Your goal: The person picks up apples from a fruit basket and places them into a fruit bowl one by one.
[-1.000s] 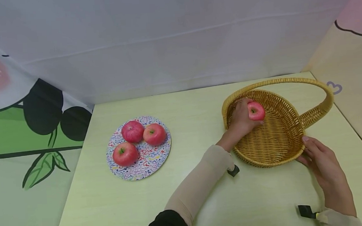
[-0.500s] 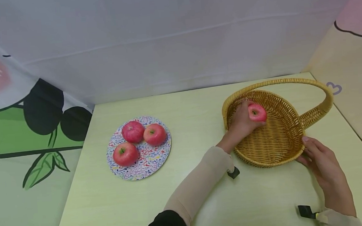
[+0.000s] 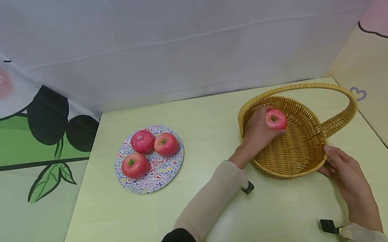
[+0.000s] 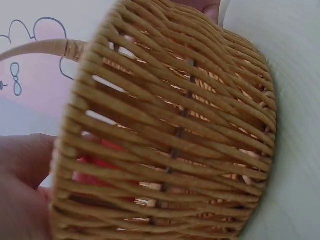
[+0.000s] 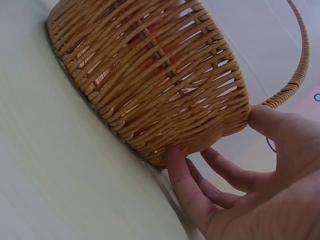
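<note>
In the head view my left hand [image 3: 258,129] reaches over the near-left rim of a woven wicker basket [image 3: 291,155] and grips a red apple [image 3: 276,119] inside it, stem up. Through the weave in the left wrist view, patches of the red apple [image 4: 100,167] show beside the hand. My right hand [image 3: 345,176] holds the basket's right side. Its thumb presses the rim while the fingers rest low against the wicker wall, as seen in the right wrist view. The basket stands on the table with its tall handle [image 3: 306,86] arching over the far side.
To the left, a round patterned plate [image 3: 159,176] carries three red apples [image 3: 135,165]. The pale table [image 3: 208,135] meets a white cloth backdrop [image 3: 183,62] behind and a printed panel [image 3: 381,124] close on the right. A black tab [image 3: 328,225] sticks out by the right wrist.
The apple in my left hand has shifted slightly to the right inside the basket, and the left forearm has drifted a little leftward. My right hand keeps its hold on the basket.
</note>
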`<state>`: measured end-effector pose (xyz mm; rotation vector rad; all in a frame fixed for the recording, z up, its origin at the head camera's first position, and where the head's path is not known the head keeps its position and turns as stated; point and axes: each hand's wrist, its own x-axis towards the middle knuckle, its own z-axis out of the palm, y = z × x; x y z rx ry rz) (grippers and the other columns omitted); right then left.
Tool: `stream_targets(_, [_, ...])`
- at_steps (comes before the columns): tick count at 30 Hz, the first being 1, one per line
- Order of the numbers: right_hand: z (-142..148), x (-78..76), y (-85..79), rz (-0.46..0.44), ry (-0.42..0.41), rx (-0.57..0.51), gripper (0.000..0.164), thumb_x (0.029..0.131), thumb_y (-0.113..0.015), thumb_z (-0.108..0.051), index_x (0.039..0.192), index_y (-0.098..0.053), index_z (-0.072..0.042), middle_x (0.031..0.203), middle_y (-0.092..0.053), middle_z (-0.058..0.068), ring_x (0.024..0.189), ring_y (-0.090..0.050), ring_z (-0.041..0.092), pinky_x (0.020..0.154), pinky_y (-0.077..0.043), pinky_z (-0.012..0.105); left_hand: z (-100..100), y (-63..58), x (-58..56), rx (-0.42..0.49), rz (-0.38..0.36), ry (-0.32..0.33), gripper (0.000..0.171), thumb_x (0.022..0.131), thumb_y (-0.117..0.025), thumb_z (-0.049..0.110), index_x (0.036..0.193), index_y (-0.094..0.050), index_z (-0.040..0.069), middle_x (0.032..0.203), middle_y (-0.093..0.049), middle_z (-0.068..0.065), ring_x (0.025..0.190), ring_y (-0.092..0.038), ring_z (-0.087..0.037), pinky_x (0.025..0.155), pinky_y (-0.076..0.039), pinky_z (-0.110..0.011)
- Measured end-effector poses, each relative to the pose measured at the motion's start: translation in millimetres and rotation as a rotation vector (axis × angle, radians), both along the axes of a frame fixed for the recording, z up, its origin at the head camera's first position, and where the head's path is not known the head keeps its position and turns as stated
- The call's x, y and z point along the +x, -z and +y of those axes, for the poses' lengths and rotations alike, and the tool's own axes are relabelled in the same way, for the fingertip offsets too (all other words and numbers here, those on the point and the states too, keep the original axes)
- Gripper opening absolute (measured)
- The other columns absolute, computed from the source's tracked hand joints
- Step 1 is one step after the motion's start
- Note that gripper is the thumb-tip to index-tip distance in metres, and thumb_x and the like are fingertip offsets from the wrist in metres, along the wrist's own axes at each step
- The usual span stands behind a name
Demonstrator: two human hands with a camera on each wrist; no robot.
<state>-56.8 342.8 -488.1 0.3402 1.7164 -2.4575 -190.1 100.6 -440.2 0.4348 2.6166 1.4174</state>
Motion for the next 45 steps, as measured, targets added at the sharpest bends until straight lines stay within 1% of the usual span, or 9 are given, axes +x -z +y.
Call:
stream_targets(4, [0.6, -0.4, -0.4, -0.008, 0.000, -0.008, 0.022, 0.110, -0.051, -0.020, 0.119, -0.071, -0.020, 0.112, -0.074, -0.012, 0.099, -0.073, 0.002, 0.076, -0.063, 0.022, -7.3, -4.5, 4.0, 0.026, 0.051, 0.052, 0.078, 0.081, -0.091, 0.024, 0.148, -0.052, 0.019, 0.133, -0.062, 0.006, 0.121, -0.058, -0.007, 0.096, -0.051, -0.020])
stream_targets(8, [0.8, -0.4, -0.6, -0.014, 0.002, -0.013, 0.021, 0.110, -0.052, -0.020, 0.118, -0.071, -0.020, 0.112, -0.074, -0.012, 0.099, -0.073, 0.002, 0.076, -0.063, 0.022, -12.8, -9.4, 10.5, 0.023, 0.068, 0.074, 0.080, 0.082, -0.090, 0.025, 0.152, -0.051, 0.021, 0.143, -0.060, 0.005, 0.131, -0.055, -0.008, 0.102, -0.049, -0.021])
stream_targets(12, [0.9, -0.7, -1.4, -0.018, 0.001, -0.005, 0.019, 0.109, -0.054, -0.022, 0.118, -0.070, -0.020, 0.111, -0.073, -0.012, 0.098, -0.074, 0.002, 0.076, -0.063, 0.022, -17.0, -15.3, 17.6, 0.016, 0.075, 0.085, 0.085, 0.082, -0.090, 0.025, 0.155, -0.048, 0.021, 0.150, -0.056, 0.004, 0.133, -0.055, -0.009, 0.102, -0.050, -0.019])
stream_targets(18, [0.7, 0.2, 0.1, -0.031, 0.003, -0.001, 0.019, 0.109, -0.054, -0.023, 0.118, -0.070, -0.020, 0.111, -0.073, -0.012, 0.098, -0.073, 0.002, 0.076, -0.063, 0.022, -24.8, -23.9, 28.3, 0.001, 0.115, 0.120, 0.088, 0.083, -0.089, 0.027, 0.159, -0.045, 0.018, 0.152, -0.056, 0.002, 0.137, -0.055, -0.011, 0.111, -0.047, -0.023])
stream_targets(22, [-0.2, 1.3, 0.7, -0.023, 0.005, -0.014, 0.019, 0.109, -0.053, -0.022, 0.119, -0.070, -0.019, 0.112, -0.073, -0.012, 0.099, -0.074, 0.002, 0.076, -0.063, 0.023, -30.1, -28.5, 36.1, 0.014, 0.117, 0.133, 0.088, 0.084, -0.089, 0.028, 0.159, -0.044, 0.018, 0.153, -0.056, 0.002, 0.139, -0.055, -0.012, 0.112, -0.047, -0.025])
stream_targets(26, [-0.8, 1.2, -0.3, -0.009, 0.001, -0.018, 0.020, 0.110, -0.053, -0.021, 0.119, -0.071, -0.018, 0.112, -0.074, -0.011, 0.099, -0.073, 0.002, 0.077, -0.063, 0.022, -35.3, -31.4, 42.9, 0.026, 0.103, 0.136, 0.088, 0.083, -0.089, 0.028, 0.159, -0.045, 0.021, 0.155, -0.055, 0.003, 0.140, -0.054, -0.012, 0.108, -0.050, -0.024])
stream_targets(33, [-1.6, 0.3, -2.6, -0.011, 0.003, -0.016, 0.021, 0.110, -0.052, -0.020, 0.118, -0.071, -0.019, 0.110, -0.074, -0.011, 0.098, -0.073, 0.002, 0.076, -0.063, 0.022, -45.7, -36.8, 52.7, -0.005, 0.099, 0.152, 0.088, 0.083, -0.090, 0.030, 0.158, -0.045, 0.030, 0.157, -0.051, 0.006, 0.143, -0.051, -0.012, 0.107, -0.052, -0.027])
stream_targets(39, [-1.9, -0.2, -2.6, -0.024, 0.009, 0.004, 0.020, 0.109, -0.053, -0.022, 0.118, -0.071, -0.021, 0.110, -0.074, -0.012, 0.098, -0.073, 0.001, 0.076, -0.063, 0.021, -56.4, -44.1, 64.6, 0.011, 0.083, 0.173, 0.088, 0.081, -0.091, 0.029, 0.157, -0.047, 0.029, 0.157, -0.051, 0.004, 0.142, -0.053, -0.014, 0.107, -0.053, -0.030])
stream_targets(45, [-0.7, 0.4, -2.2, -0.033, 0.007, 0.024, 0.018, 0.109, -0.055, -0.025, 0.118, -0.071, -0.022, 0.110, -0.074, -0.014, 0.097, -0.073, 0.000, 0.076, -0.063, 0.021, -74.7, -44.2, 74.0, 0.057, 0.065, 0.217, 0.087, 0.083, -0.090, 0.028, 0.157, -0.045, 0.036, 0.160, -0.047, 0.011, 0.151, -0.042, -0.011, 0.109, -0.052, -0.031])
